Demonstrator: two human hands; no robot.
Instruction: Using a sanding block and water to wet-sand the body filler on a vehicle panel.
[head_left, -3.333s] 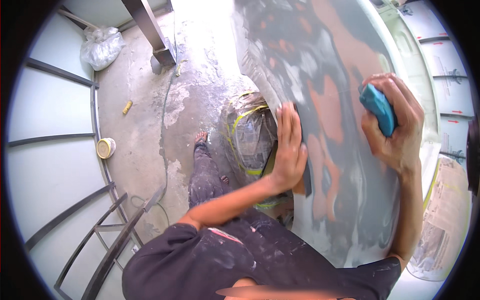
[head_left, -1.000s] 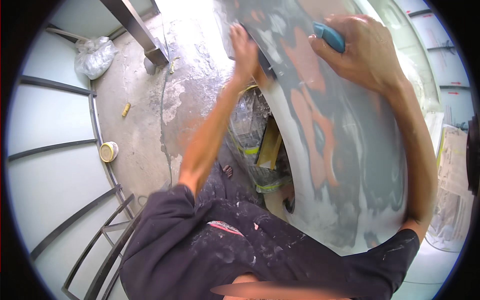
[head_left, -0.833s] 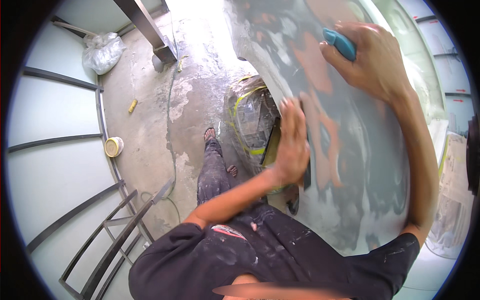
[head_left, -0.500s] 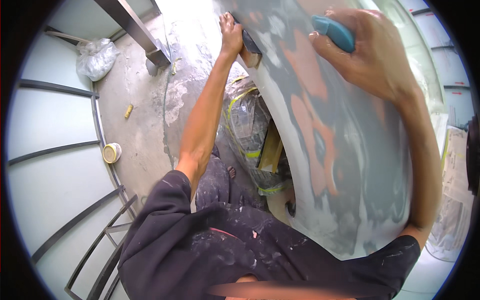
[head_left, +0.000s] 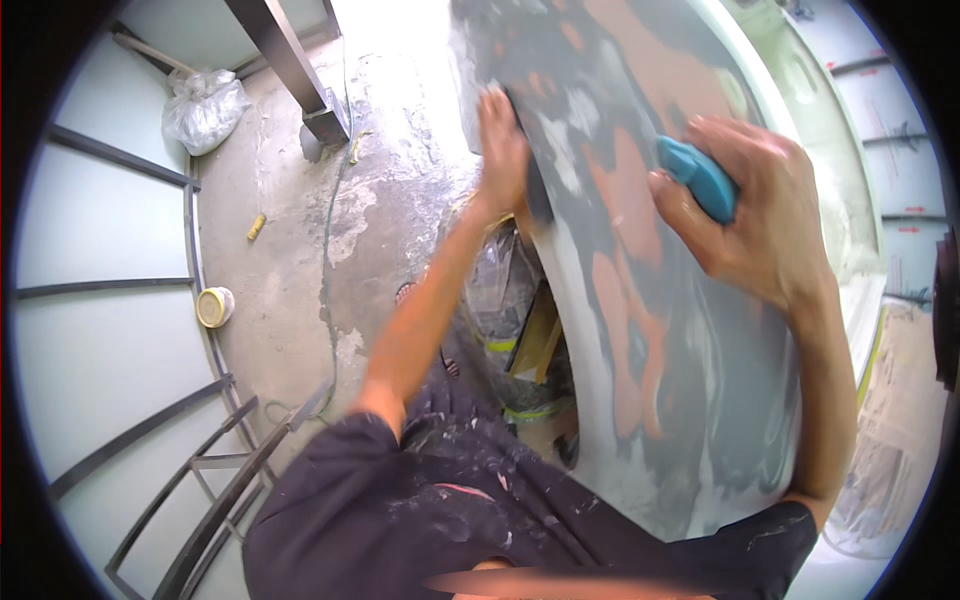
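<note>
Right hand: my fingers curled tight around a blue plastic sanding block, pressed to the grey, orange-patched curved metal body panel, far right. Left hand: flat on the panel's left edge, possibly over dark sandpaper; blurred.

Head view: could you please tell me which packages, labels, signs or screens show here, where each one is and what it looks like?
Plastic bag: upper left on the concrete floor, clear, knotted, crumpled.
Tape roll: left on the floor by the railing, round, pale yellow.
Plastic wrap: under the panel edge, clear with yellow tape.
No labels, signs or screens show.
</note>
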